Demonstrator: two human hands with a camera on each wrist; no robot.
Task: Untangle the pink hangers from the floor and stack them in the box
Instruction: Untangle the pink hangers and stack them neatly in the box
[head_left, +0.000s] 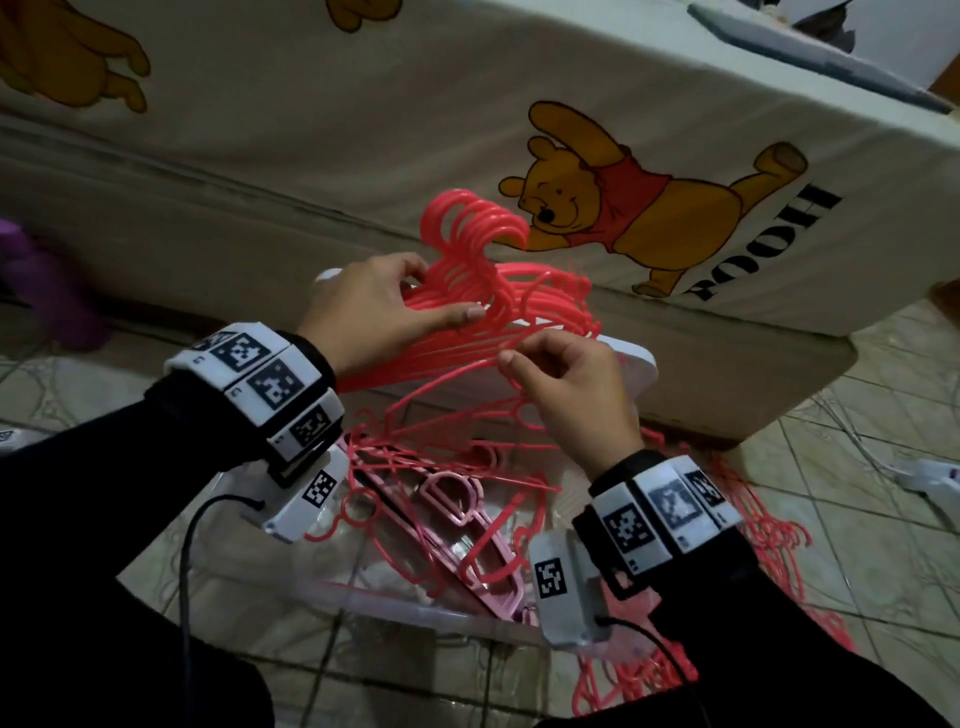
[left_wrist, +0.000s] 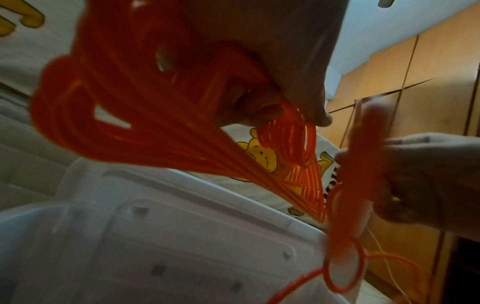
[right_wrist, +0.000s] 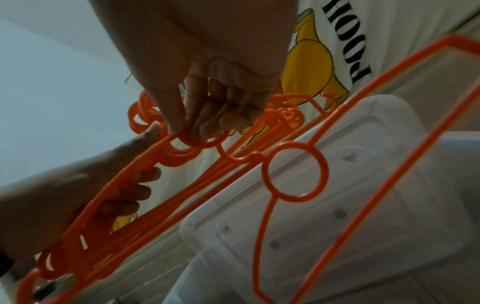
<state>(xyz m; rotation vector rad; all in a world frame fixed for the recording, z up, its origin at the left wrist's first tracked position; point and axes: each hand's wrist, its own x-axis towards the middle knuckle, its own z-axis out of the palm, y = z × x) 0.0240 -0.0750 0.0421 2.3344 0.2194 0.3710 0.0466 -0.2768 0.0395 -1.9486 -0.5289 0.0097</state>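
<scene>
Dark sleeves fill the lower edge of the head view, each wrist wrapped in a white band of square black markers. Between them sits the clear plastic box (head_left: 332, 597) on the tiled floor (head_left: 857, 415), with paler pink hangers (head_left: 467, 525) lying tangled inside it among thin coral-pink ones. More loose hangers (head_left: 769, 530) sprawl on the tiles just right of the box.

Above the box, the right hand (head_left: 571, 395) pinches a single hanger (right_wrist: 296, 174) by a small ring near its neck, fingertips curled round the thin plastic; that hanger dangles below the hand. The left hand (head_left: 379, 317) grips a neat bundle of hangers (head_left: 483, 280), thumb on top and fingers beneath, their hooks lined up and pointing upward.

Behind the bundle a white lid (head_left: 634, 364) leans against a mattress (head_left: 363, 156) covered in a sheet printed with a yellow cartoon bear.
</scene>
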